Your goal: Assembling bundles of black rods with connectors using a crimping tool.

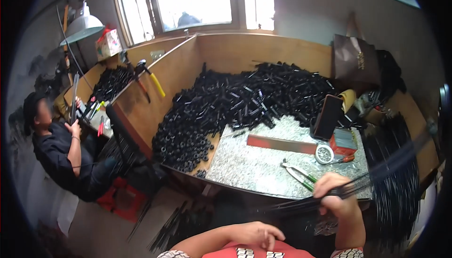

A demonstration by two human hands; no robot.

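My right hand [332,192] is closed around a bundle of long thin black rods [372,179], held slanting in front of the workbench edge. The rods are smeared by motion, most of all at their ends. My left hand [260,235] hovers near my chest, its fingers loosely bent and apart, with nothing visible in it. Just beyond the right hand, green-handled pliers [298,174] lie on the speckled bench top [254,164]. A flat metal bar [281,144] rests farther back.
A big heap of short black tubes [254,93] fills the back of the wooden-walled bench. A phone [328,117], a round dish of small parts [324,154] and a red box [343,142] stand at right. More black rods [391,164] hang there. A co-worker [66,150] sits at left.
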